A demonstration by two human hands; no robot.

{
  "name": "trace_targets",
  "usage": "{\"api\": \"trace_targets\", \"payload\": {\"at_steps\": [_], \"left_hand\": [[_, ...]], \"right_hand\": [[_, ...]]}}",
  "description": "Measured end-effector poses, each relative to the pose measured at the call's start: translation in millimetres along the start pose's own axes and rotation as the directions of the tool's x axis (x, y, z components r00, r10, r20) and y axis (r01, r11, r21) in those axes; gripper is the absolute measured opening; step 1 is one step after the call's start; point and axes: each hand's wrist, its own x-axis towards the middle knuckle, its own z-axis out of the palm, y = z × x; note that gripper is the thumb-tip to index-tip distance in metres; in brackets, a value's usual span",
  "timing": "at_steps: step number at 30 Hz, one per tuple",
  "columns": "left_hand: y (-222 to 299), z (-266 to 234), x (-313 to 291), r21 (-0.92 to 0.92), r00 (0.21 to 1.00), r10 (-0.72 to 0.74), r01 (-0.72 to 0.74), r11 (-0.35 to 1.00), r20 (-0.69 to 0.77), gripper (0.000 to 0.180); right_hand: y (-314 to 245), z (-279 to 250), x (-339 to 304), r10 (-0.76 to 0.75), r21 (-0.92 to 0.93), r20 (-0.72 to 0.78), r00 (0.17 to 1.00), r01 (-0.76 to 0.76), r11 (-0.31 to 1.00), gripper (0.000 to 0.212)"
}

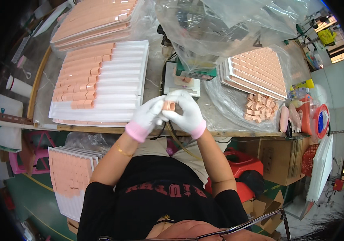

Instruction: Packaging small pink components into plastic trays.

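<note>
Obs. from my remote post: one pink block [169, 105], a round opening on its visible face, is held up between both gloved hands near the middle of the worktop's [152, 76] front edge. L hand [150, 113] – fingertips bunched in a near-closed pinch at its left side. R hand [184, 111] – thumb and fingers curled round its right side, little gap left. Which hand bears the wt. I can't tell.

Step in hand, my judgement: working or checking a single pc. Part-filled white tray [125, 80] lies at the worktop's left front, bare grooves toward its right edge; loose pile of blocks [260, 107] sits near the right front corner. Next move, I'd say, calls for a steady two-handed grip, opening kept in view, then one hand releasing cleanly w/o tipping the pc.
</note>
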Motion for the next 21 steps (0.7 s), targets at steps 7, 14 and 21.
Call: {"api": "trace_targets", "payload": {"at_steps": [7,14,21], "left_hand": [[65.6,-132.8,-100.2,0.931,0.337,0.874,0.221,0.289,-0.351,0.039],[48.1,-236.6,-124.9,0.698,0.437,0.887,0.681,-0.221,-0.146,0.037],[52.1,-242.7,-136.2,0.797,0.502,0.852,0.572,-0.194,-0.152,0.031]], "right_hand": [[81.4,-70.8,17.5,0.136,-0.583,-0.220,0.966,-0.242,0.775,0.026],[87.2,-42.7,27.9,0.425,-0.241,-0.266,0.865,-0.487,0.840,0.039],[57.9,-105.6,-2.7,0.234,-0.600,-0.354,0.905,-0.412,0.686,0.028]]}}
